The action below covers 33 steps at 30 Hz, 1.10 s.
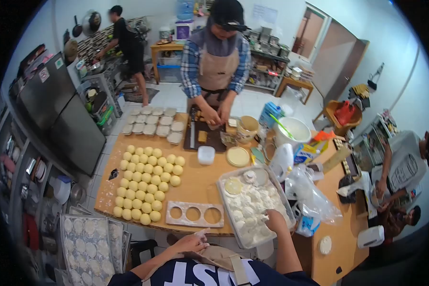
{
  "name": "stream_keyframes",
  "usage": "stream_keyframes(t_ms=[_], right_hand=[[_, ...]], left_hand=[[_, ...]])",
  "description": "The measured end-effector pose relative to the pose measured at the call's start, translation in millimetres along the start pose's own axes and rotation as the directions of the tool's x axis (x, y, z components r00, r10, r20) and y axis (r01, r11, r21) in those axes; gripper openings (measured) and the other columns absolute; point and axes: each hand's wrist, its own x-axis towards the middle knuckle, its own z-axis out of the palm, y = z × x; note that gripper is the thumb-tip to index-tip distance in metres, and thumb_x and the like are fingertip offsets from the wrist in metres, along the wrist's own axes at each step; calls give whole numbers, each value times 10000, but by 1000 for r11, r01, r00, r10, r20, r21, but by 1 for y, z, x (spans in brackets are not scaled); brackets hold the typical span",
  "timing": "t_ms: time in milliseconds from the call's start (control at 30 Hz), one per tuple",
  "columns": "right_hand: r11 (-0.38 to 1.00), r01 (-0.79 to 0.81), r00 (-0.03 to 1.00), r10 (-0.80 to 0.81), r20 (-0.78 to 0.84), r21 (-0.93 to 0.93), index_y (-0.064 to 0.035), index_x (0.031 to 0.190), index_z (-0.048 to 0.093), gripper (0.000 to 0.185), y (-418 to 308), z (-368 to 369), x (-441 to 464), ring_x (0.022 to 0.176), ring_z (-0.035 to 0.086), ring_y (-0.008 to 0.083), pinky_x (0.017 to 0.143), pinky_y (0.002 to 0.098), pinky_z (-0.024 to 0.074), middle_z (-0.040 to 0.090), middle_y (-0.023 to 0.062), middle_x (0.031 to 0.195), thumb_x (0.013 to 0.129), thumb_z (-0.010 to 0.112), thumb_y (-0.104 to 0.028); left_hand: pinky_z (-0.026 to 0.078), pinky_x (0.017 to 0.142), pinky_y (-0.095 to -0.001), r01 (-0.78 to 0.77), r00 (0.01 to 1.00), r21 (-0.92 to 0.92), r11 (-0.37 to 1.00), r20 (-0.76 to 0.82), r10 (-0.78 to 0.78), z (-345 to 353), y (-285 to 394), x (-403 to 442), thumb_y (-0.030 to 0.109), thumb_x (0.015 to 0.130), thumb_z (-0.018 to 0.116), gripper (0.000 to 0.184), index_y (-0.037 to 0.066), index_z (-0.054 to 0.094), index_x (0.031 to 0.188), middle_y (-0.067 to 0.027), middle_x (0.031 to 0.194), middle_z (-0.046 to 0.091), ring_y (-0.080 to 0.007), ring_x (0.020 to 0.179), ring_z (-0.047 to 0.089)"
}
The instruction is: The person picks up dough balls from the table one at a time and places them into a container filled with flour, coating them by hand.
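Observation:
My right hand (275,221) reaches into a white tray (221,190) at its right side, among floured lumps (245,205) that look like dough. Its fingertips point down at the white flour, and whether they grip a lump is not clear. My left hand (190,242) hovers by the table's front edge, holding nothing I can see. Its flour-dusted fingers are stretched out and partly spread. Just beyond it lies a wooden mould (204,215) with three round holes. Rows of yellow dough balls (145,177) cover the table's left side.
Across the table, a person (219,62) works with both hands over a dark tray (214,141). Square pale containers (163,131) stand at the back left. A white bucket (292,131), a jug (282,159) and plastic bags (314,190) crowd the right. Floured trays (86,248) lean at lower left.

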Motion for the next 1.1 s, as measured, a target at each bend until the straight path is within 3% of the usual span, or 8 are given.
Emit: stream_keyframes(t_ms=[100, 133, 233, 267, 433, 533, 767, 1100], right_hand=[[999, 27, 993, -30, 112, 24, -99, 1052, 631, 357, -57, -5, 25, 999, 579, 314, 855, 391, 463, 618, 139, 1059, 695, 625, -91], [998, 60, 986, -56, 156, -24, -94, 1081, 623, 385, -82, -6, 36, 1018, 575, 309, 864, 393, 461, 614, 136, 1087, 696, 631, -91], [980, 201, 970, -196, 147, -15, -89, 1085, 624, 389, -152, 19, 75, 1038, 566, 307, 884, 395, 452, 611, 140, 1094, 697, 639, -93], [930, 365, 915, -369, 162, 49, -97, 1096, 619, 378, -166, 39, 94, 1070, 550, 311, 917, 394, 437, 595, 155, 1129, 719, 649, -115], [769, 619, 726, -637, 260, 158, -59, 1116, 583, 418, -343, 80, 158, 1046, 548, 352, 897, 412, 450, 582, 171, 1128, 740, 701, -200], [548, 824, 540, -837, 95, 144, -84, 1175, 546, 456, -437, 128, 209, 1047, 546, 349, 892, 419, 453, 545, 153, 1193, 756, 682, -200], [519, 835, 548, -759, 353, -181, -145, 1209, 532, 490, -592, 207, 286, 1011, 577, 302, 812, 414, 498, 528, 124, 1210, 734, 651, -126], [511, 815, 579, -715, 392, -271, -141, 1147, 529, 489, -612, 228, 301, 913, 616, 300, 715, 408, 520, 544, 128, 1108, 682, 666, -70]], left_hand=[[433, 894, -397, -140, 941, -125, 982, -326, 92, -17, -16, -27, 410, 830, 622, 888, -5, 119, 1434, -267, 1160, 514, -380, 1035, 537], [324, 1037, -400, -122, 862, 272, 954, -447, 238, -18, -39, -25, 442, 803, 642, 1041, -19, -48, 1432, -305, 1378, 299, -422, 1255, 358], [168, 1124, -377, -14, 836, 83, 996, -546, 58, -42, -68, -50, 432, 816, 626, 1002, -57, -2, 1426, -293, 1464, 117, -386, 1383, 107], [200, 1113, -388, -65, 772, 115, 991, -624, 123, -47, -82, -59, 445, 800, 640, 1011, -63, 29, 1425, -302, 1451, 140, -402, 1361, 165], [241, 1094, -409, 19, 696, 16, 1000, -718, -1, -62, -146, -103, 488, 808, 617, 994, -90, 77, 1411, -299, 1420, 213, -421, 1323, 242], [259, 1082, -429, 99, 678, 38, 994, -734, -39, -64, -177, -128, 504, 812, 607, 976, -92, 111, 1405, -301, 1382, 282, -428, 1303, 272], [313, 1050, -398, 22, 574, -243, 970, -791, -212, -39, -221, -169, 441, 798, 654, 901, -52, 197, 1398, -284, 1398, 279, -403, 1296, 299], [435, 894, -368, -98, 501, -500, 861, -772, -391, -48, -217, -184, 355, 785, 697, 852, 11, 220, 1402, -221, 1325, 364, -321, 1118, 458]])
